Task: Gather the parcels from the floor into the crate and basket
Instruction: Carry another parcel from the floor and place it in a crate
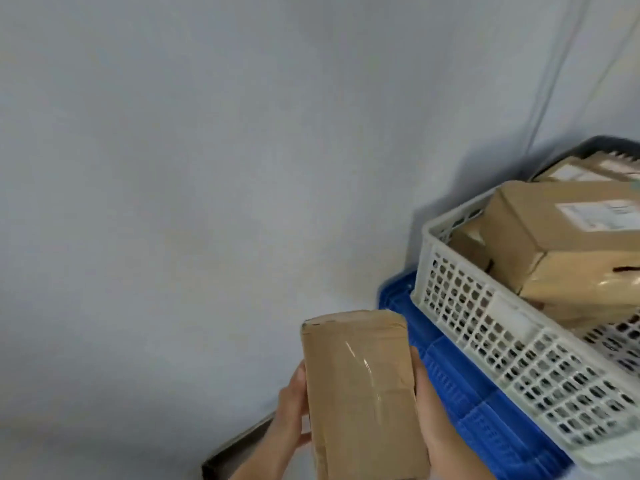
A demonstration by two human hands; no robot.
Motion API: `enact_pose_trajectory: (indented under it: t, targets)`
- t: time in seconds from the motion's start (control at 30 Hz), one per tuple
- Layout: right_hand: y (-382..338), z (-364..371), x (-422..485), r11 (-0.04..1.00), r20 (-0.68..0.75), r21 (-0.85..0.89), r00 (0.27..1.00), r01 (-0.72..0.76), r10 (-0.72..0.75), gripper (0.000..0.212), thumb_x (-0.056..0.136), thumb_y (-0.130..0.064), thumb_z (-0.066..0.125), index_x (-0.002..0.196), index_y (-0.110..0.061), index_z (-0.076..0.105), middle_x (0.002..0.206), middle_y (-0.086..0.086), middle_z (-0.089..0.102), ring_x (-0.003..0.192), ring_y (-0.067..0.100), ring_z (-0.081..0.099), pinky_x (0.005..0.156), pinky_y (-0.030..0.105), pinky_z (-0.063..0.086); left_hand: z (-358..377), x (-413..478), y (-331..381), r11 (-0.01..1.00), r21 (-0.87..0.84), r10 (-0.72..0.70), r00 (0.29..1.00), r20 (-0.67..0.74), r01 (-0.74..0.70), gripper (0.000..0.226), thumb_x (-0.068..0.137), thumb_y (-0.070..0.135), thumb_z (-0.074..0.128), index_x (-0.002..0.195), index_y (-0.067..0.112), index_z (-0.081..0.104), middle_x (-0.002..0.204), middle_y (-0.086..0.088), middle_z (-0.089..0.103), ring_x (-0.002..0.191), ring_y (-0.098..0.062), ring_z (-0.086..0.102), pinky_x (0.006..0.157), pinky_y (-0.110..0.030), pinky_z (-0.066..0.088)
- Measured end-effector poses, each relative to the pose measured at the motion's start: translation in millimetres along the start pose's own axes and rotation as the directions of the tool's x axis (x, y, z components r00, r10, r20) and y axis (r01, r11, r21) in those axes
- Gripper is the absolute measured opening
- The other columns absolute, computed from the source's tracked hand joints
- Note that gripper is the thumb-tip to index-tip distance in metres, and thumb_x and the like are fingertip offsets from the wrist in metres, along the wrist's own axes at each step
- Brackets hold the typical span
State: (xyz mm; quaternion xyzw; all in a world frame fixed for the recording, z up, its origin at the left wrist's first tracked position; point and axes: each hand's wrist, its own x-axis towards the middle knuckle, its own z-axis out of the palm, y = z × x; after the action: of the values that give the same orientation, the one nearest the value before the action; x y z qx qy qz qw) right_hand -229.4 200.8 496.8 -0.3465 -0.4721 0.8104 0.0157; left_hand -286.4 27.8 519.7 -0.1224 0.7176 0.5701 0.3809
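A flat brown cardboard parcel wrapped in clear tape sits low in the middle of the view, held up in front of the grey wall. My left hand grips its left edge and my right hand grips its right edge. To the right stands a white perforated crate holding several brown parcels, the largest lying on top with a white label. Behind it a dark basket holds another labelled parcel.
A blue plastic crate or pallet lies under the white crate. The plain grey wall fills the left and upper view. A dark strip runs along the wall's base at the bottom.
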Motion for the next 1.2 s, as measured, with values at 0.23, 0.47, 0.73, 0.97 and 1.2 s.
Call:
enact_pose_trajectory:
  t: [0.23, 0.47, 0.73, 0.97, 1.2]
  targets:
    - [-135.8, -68.1, -127.1, 0.98, -0.083, 0.083, 0.981, 0.18, -0.173, 0.039, 0.101, -0.046, 0.031, 0.092, -0.027, 0.064, 0.087, 0.001, 0.068, 0.086, 0.018, 0.06, 0.075, 0.03, 0.046, 103.7, -134.7, 89.6, 0.978, 0.005, 0.207, 0.971, 0.119, -0.21, 0.097, 0.055, 0.089, 0.046, 0.123, 0.021, 0.059, 0.131, -0.011, 0.058, 0.11, -0.02, 0.055, 0.09, -0.039, 0.049]
    - [-199.7, -131.6, -222.0, 0.934, -0.166, 0.029, 0.923, 0.356, -0.347, 0.025, 0.104, -0.04, 0.037, 0.097, -0.028, 0.058, 0.091, -0.002, 0.063, 0.083, 0.012, 0.057, 0.069, 0.029, 0.043, 190.2, -206.2, 116.2, 0.96, -0.044, 0.28, 0.952, 0.126, -0.277, 0.08, 0.069, 0.086, 0.04, 0.113, 0.022, 0.056, 0.117, -0.006, 0.06, 0.098, -0.019, 0.057, 0.083, -0.039, 0.045]
    - [-250.3, -231.2, -252.7, 0.943, -0.295, 0.043, 0.906, 0.329, -0.302, 0.032, 0.101, -0.046, 0.042, 0.099, -0.023, 0.063, 0.088, 0.012, 0.064, 0.083, 0.024, 0.059, 0.074, 0.034, 0.047, 289.3, -241.7, 132.4, 0.936, 0.041, 0.327, 0.903, 0.279, -0.351, 0.09, 0.073, 0.085, 0.029, 0.139, 0.025, 0.045, 0.121, -0.001, 0.057, 0.109, -0.02, 0.054, 0.083, -0.034, 0.047]
    - [-278.1, -290.1, -218.1, 0.958, -0.421, 0.102, 0.884, 0.269, -0.203, 0.041, 0.103, -0.046, 0.039, 0.118, -0.015, 0.061, 0.084, 0.017, 0.07, 0.082, 0.031, 0.061, 0.068, 0.036, 0.049, 355.0, -195.3, 155.6, 0.901, 0.065, 0.372, 0.84, 0.395, -0.429, 0.084, 0.058, 0.092, 0.051, 0.123, 0.039, 0.052, 0.129, 0.001, 0.06, 0.118, -0.018, 0.057, 0.109, -0.039, 0.04]
    - [-282.7, -342.5, -144.5, 0.987, -0.511, 0.151, 0.859, 0.054, 0.031, 0.076, 0.084, -0.079, 0.041, 0.122, -0.018, 0.064, 0.104, 0.022, 0.073, 0.095, 0.041, 0.069, 0.083, 0.049, 0.057, 403.9, -116.5, 181.2, 0.934, 0.169, 0.162, 0.794, 0.586, -0.315, 0.043, 0.081, 0.063, 0.061, 0.11, 0.031, 0.057, 0.102, 0.01, 0.065, 0.099, -0.012, 0.062, 0.099, -0.031, 0.046]
